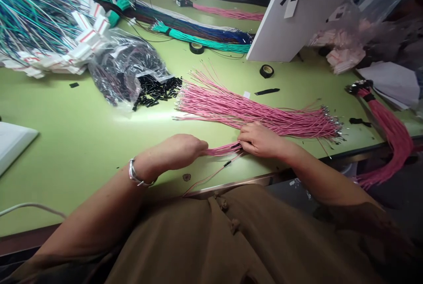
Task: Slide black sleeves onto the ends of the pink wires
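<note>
**Pink wires strung between two hands**

From the head view, I see the left hand (180, 149) closed around one end of a thin bunch of pink wires (220, 149), just above the bench (82, 138) near its front edge. The right hand (259, 139) has its fingers drawn together on the bunch's other end, beside something dark I can't make out. Below them, a single pink wire with a black sleeve (227, 163) trails toward the edge.

Right behind the right hand spreads a big heap of pink wires (247, 110), metal tips at both ends. Small black tubes (157, 91) spill at the mouth of a clear bag (114, 72) to the left. Beyond the heap sit a dark slim tool (267, 91) and a roll of black tape (266, 71).
</note>
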`<state>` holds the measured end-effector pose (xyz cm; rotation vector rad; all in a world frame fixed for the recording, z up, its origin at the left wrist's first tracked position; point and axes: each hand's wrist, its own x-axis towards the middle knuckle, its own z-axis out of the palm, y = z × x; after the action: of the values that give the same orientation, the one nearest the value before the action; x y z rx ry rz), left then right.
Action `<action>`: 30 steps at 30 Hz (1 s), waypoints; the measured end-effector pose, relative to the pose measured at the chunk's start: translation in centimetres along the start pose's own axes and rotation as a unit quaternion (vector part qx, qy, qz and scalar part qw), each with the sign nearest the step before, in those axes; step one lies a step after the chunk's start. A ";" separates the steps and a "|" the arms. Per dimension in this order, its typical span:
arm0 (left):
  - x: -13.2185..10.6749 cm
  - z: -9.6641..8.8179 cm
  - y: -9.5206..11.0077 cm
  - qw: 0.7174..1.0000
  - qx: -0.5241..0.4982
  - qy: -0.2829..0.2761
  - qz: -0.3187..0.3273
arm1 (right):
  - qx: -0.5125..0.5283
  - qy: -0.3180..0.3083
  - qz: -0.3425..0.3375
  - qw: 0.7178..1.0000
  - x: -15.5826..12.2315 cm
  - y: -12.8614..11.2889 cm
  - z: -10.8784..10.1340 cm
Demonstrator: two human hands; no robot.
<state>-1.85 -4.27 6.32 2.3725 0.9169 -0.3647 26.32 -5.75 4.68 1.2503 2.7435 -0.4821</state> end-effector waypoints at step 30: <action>0.6 -0.9 -11.0 0.858 -0.037 0.394 -0.328 | -0.069 0.140 0.025 0.987 13.7 -5.7 2.4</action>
<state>-8.90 3.23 2.34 2.0486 2.0764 0.4521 12.89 -0.20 0.97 1.4467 2.8997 -0.1156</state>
